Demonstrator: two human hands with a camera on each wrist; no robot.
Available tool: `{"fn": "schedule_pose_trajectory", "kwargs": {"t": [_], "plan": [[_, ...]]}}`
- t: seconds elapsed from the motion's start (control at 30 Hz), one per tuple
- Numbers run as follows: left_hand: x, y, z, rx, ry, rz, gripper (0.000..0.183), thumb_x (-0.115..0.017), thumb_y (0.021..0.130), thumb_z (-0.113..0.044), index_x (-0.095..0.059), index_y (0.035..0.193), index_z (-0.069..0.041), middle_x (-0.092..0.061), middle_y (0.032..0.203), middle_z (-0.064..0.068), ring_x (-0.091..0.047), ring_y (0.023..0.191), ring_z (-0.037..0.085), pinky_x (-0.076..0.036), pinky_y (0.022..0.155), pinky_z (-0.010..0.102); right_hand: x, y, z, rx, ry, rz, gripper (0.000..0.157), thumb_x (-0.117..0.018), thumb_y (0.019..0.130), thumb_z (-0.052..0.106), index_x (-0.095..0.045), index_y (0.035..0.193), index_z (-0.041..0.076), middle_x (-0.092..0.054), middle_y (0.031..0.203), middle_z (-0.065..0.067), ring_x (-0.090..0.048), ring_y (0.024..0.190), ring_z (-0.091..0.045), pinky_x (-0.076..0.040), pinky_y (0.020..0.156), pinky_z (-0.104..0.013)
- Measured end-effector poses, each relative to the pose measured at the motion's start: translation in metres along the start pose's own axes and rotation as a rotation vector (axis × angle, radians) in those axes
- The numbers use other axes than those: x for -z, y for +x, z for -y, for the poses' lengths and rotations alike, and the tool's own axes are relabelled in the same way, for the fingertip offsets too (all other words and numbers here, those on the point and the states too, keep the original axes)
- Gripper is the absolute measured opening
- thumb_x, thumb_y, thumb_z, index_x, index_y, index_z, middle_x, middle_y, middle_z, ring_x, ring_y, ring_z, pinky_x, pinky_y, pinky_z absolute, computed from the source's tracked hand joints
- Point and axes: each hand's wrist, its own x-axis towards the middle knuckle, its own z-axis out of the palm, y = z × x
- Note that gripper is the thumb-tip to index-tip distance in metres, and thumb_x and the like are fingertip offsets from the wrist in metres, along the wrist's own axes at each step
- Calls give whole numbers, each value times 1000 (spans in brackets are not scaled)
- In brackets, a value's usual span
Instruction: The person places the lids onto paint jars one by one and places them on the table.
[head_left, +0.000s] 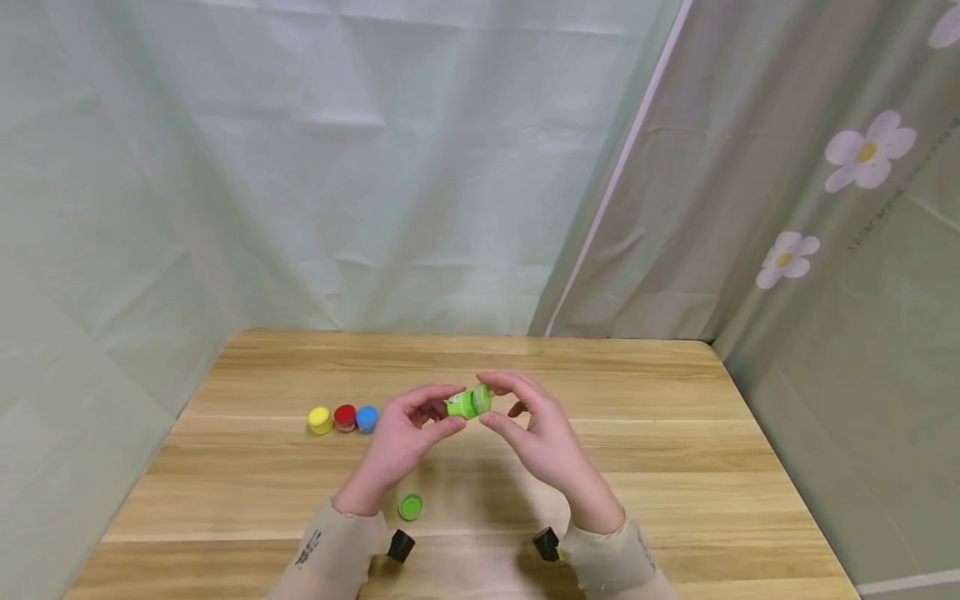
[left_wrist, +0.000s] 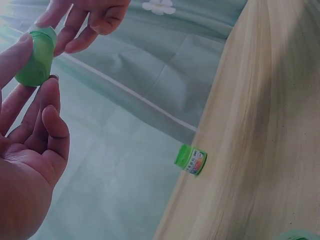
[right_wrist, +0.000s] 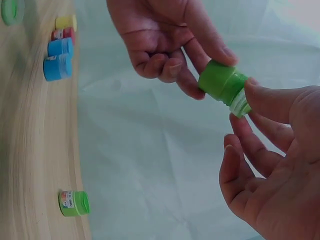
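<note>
Both hands are raised over the table with a small green jar [head_left: 462,405] between them. My left hand [head_left: 405,429] grips the jar's labelled body between thumb and fingers. From the other side, my right hand [head_left: 536,429] pinches a pale translucent piece [right_wrist: 240,103] at the jar's end. In the right wrist view, that piece lies against the green body, partly covered by the thumb. A green lid [head_left: 411,507] lies on the table below my left hand. Another green jar [right_wrist: 74,203] with a label stands on the table, hidden in the head view.
Left of the hands stand a yellow jar [head_left: 320,420], a red jar [head_left: 345,417] and a blue jar [head_left: 367,418] in a row. A second blue jar [right_wrist: 57,67] shows in the right wrist view. Pale curtains [head_left: 375,167] hang behind the wooden table [head_left: 675,467].
</note>
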Motion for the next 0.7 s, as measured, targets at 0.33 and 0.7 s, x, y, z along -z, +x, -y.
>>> {"fn": "schedule_pose_trajectory", "kwargs": {"t": [0.33, 0.7], "plan": [[0, 0, 2, -19, -6, 6, 34, -81, 94, 0, -75, 127, -4, -68, 97, 5, -61, 85, 19, -51, 69, 26, 0, -2, 0, 69, -121, 12, 43, -82, 95, 10, -73, 136, 18, -68, 140, 5, -58, 132, -18, -57, 86, -37], [0, -1, 0, 75, 14, 33, 32, -80, 97, -8, -76, 128, -6, -68, 99, 7, -61, 89, 21, -52, 70, 24, 1, -1, 1, 136, -170, 10, 44, -83, 93, 8, -74, 134, 17, -70, 137, 1, -59, 129, -21, -57, 86, -36]]}}
